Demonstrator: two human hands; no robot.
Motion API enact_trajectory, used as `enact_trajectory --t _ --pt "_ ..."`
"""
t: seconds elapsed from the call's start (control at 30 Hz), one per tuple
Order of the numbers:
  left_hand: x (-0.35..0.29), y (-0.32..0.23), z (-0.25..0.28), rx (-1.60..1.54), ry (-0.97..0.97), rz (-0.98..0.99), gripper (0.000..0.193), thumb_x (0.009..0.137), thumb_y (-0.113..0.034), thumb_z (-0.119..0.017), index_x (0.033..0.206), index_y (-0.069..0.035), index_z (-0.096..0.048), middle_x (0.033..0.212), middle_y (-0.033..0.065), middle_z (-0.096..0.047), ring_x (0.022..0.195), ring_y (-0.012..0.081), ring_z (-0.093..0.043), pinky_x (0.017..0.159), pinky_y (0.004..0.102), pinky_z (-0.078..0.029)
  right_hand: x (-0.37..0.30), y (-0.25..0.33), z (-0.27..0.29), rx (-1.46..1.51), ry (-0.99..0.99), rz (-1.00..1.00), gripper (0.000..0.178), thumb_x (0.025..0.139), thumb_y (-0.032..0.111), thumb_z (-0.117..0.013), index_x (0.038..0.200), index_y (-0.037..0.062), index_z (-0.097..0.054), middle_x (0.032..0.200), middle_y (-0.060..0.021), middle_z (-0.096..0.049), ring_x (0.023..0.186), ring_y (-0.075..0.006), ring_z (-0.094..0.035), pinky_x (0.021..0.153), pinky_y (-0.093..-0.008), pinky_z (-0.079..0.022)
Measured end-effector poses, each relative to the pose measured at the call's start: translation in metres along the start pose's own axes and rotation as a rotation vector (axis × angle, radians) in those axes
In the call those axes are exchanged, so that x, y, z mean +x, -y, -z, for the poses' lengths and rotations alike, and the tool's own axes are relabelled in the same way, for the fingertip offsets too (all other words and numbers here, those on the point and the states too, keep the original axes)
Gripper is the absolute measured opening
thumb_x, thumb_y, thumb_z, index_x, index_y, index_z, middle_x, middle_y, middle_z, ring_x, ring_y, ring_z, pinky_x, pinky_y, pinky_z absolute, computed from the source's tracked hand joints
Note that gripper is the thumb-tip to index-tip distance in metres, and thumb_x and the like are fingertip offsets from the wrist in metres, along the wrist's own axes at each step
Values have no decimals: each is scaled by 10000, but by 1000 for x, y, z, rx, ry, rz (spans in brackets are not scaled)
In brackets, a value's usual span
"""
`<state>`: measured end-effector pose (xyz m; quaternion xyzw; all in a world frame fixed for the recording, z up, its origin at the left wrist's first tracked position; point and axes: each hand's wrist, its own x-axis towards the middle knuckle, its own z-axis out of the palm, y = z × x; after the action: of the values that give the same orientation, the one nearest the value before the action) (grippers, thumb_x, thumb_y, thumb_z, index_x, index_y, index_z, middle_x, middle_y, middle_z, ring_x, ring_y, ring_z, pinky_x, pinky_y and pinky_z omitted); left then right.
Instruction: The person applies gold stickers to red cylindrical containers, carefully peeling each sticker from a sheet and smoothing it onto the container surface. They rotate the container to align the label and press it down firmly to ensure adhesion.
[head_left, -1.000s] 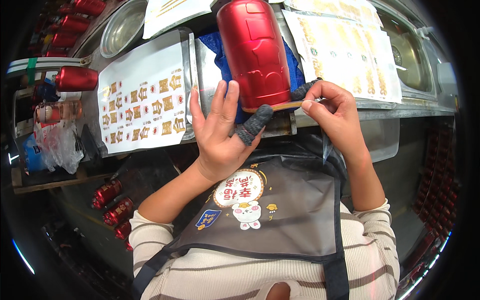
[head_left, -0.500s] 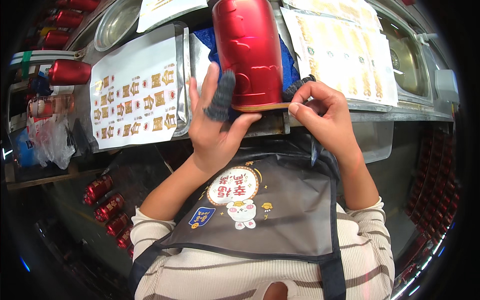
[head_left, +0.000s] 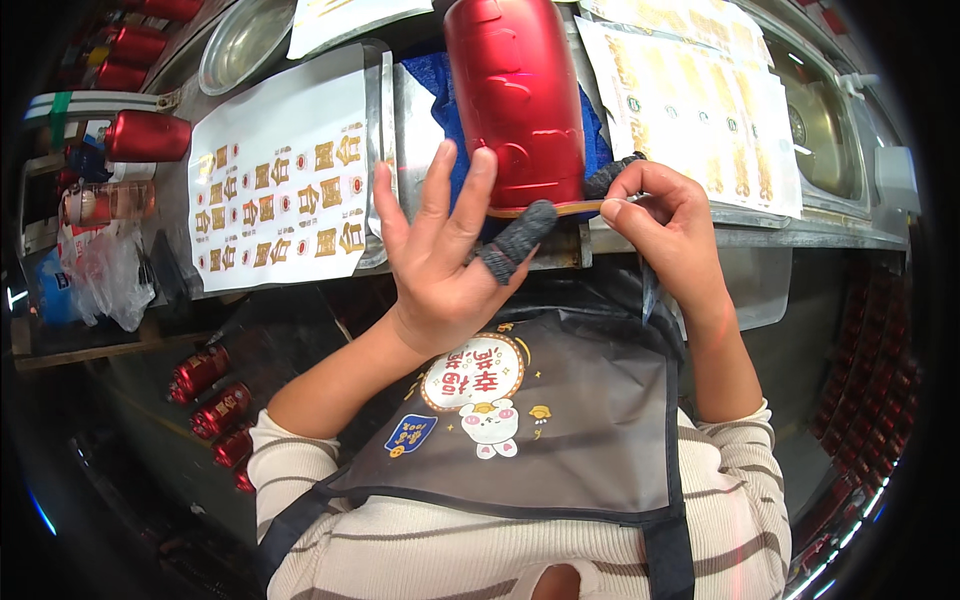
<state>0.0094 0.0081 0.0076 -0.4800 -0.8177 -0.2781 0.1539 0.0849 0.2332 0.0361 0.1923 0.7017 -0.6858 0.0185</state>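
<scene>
A glossy red bottle (head_left: 520, 100) with raised patterns lies on its side on a blue cloth (head_left: 440, 95), one end toward me. Along that near end runs a thin gold strip (head_left: 580, 208). My right hand (head_left: 665, 220) pinches the strip's free end between thumb and finger, and one of its fingers wears a dark knitted finger cover. My left hand (head_left: 450, 250) has several fingers spread upward beside the bottle. Its finger in a dark cover reaches across to the strip at the bottle's edge. The left thumb is mostly hidden behind that finger.
At left, a white sheet of gold and red decals (head_left: 280, 150) lies on a metal tray. More gold-patterned sheets (head_left: 690, 120) lie to the right, beside a metal basin (head_left: 830, 130). A steel bowl (head_left: 245, 45) stands far left. Another red bottle (head_left: 148, 136) lies at the left edge.
My left hand's covered finger has swung down from beside the bottle onto its near edge, while other fingers spread upward. The right hand keeps its pinch. The view has shifted slightly.
</scene>
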Motion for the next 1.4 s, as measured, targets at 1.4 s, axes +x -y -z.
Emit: enact_trajectory --t 1.4 --pt "9 4 -19 -299 -147 217 609 709 -171 -868 1253 13 -665 1491 265 -461 1350 403 -496 1129 634 -230 -3 -1 -9 -45 -1 25 53 860 30 -690 850 5 -644 793 56 -575 628 22 -464 557 -156 -344"
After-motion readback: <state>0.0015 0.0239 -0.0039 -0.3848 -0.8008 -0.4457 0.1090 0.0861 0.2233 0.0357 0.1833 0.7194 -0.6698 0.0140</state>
